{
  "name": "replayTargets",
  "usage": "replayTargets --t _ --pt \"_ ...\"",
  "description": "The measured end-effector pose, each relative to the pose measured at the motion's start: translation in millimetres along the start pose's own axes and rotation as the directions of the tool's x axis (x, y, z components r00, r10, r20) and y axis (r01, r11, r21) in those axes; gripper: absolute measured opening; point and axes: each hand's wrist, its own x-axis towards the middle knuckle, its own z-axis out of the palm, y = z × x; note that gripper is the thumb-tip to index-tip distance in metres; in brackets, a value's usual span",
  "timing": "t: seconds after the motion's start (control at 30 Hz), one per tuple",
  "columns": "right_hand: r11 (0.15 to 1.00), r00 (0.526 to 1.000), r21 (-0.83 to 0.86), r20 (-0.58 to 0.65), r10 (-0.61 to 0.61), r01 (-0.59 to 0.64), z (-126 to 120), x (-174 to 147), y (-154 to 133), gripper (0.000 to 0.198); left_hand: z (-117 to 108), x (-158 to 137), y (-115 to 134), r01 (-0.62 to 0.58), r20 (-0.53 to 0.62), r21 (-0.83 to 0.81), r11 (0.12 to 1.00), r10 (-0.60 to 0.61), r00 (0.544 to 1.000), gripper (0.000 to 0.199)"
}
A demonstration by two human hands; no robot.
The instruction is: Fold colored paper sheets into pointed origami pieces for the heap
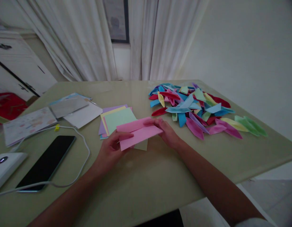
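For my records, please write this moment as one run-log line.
left hand: holds creased pink paper | right hand: holds its other end | paper stack: beyond left hand | folded pieces: heaped at right | phone: at left

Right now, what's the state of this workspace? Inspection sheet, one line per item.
Surface: greenish table, items spread left, centre and right.
Job's things: pink sheet, creased; coloured sheets stacked just beyond it; folded paper pieces heaped to the right.
Clutter: phone, white device and loose papers at left.
Grippers: bare hands; left hand and right hand both hold the pink sheet.
Cables: white cable loops around the phone, crossing its near end.
Surroundings: curtains behind, cabinet at left.
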Motion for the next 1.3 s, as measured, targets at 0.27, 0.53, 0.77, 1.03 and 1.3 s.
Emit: replayTargets --t 0.27,0.53,0.77,1.03,1.3 --pt "0.990 0.979 -0.019 0.155 -0.135 0.139 1.6 -5.0 -4.4 0.067 -2.5 -0.7 4.1 0.024 -0.135 0.134 0.991 -0.006 0.991 0.036" --pt "0.963 0.986 -0.213 0.025 -0.165 0.167 5.4 -4.2 -0.8 0.023 2.3 0.9 2.6 0.033 -0.115 0.005 0.999 -0.032 0.993 0.036" --pt "0.942 0.960 -0.191 0.011 -0.278 0.275 0.8 -3.0 1.5 0.034 2.0 0.0 0.6 0.114 -0.126 -0.064 0.991 -0.121 0.985 0.054" --pt "0.911 0.946 -0.292 -0.059 -0.320 0.291 2.5 -4.7 2.2 0.021 3.0 -1.9 0.9 0.089 -0.111 -0.054 0.995 -0.095 0.989 0.049" --pt "0.950 0.955 -0.200 -0.132 -0.267 0.238 7.2 -3.7 -0.5 0.035 -0.7 -2.4 -2.4 0.059 -0.197 0.120 0.991 -0.034 0.980 0.039"
